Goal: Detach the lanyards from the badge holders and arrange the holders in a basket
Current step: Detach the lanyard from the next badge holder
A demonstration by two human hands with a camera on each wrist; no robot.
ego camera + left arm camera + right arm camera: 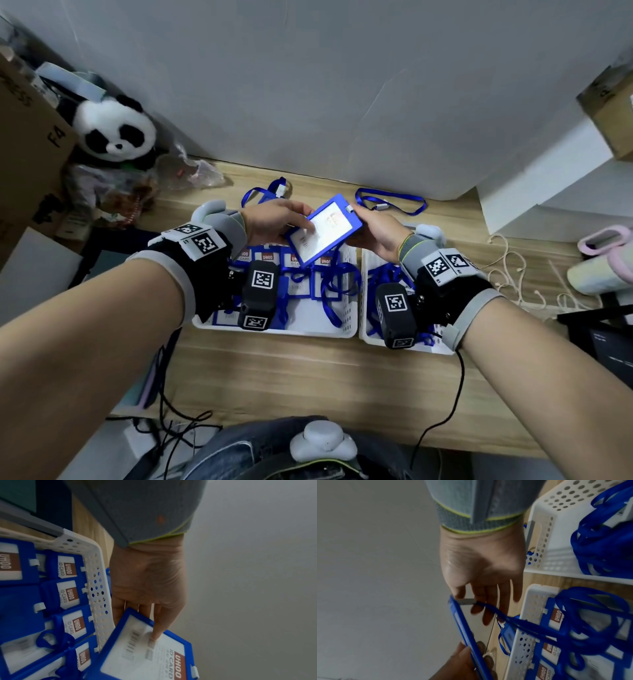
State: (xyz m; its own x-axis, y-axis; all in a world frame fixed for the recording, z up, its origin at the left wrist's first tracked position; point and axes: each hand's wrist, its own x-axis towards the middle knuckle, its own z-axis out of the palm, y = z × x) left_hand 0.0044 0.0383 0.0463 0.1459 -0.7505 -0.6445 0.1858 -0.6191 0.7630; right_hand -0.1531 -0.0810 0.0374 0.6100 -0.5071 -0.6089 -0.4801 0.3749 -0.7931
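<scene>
Both hands, left hand (pixel 274 219) and right hand (pixel 375 228), grip a rigid blue plastic badge holder (pixel 323 230) (card reads "UHOO ID CARD"), its lanyard (pixel 530 626) seemingly attached.

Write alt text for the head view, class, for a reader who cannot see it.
Two hands hold a blue badge holder above two white baskets: the left hand grips its near end, and the right hand pinches the white clip at its top edge. The left basket holds badge holders, the right basket blue lanyards.
</scene>
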